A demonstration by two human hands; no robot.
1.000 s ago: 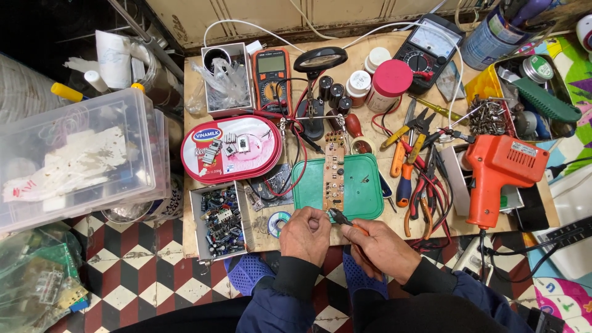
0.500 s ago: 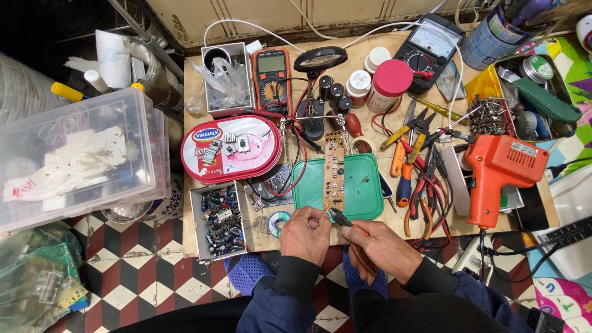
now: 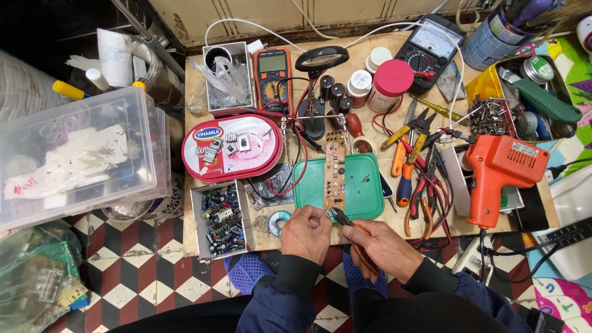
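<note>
Gripping small orange-handled pliers (image 3: 346, 223) in your right hand (image 3: 385, 248), fingers wrapped shut round the handles, you bring their dark nose up to your left hand (image 3: 306, 233), which is curled nearly closed on something too small to make out, just at the near edge of the green tray (image 3: 361, 191). One long brown circuit board (image 3: 335, 171) lies lengthwise on that tray, its near end right beside both hands. You seem to be at the step of gripping or trimming a small part for the board; the next move would call for a steady nose on the pliers and a firm pinch from the left fingers. Farther out on the worktop (image 3: 271, 237) you have two meters, one orange digital (image 3: 272, 74) and one black analogue (image 3: 425, 49), one orange soldering gun (image 3: 499, 172), one oval pink tin (image 3: 231, 148), one small box of loose components (image 3: 221, 219), and a heap of hand tools (image 3: 419, 166) I cannot count surely.
</note>
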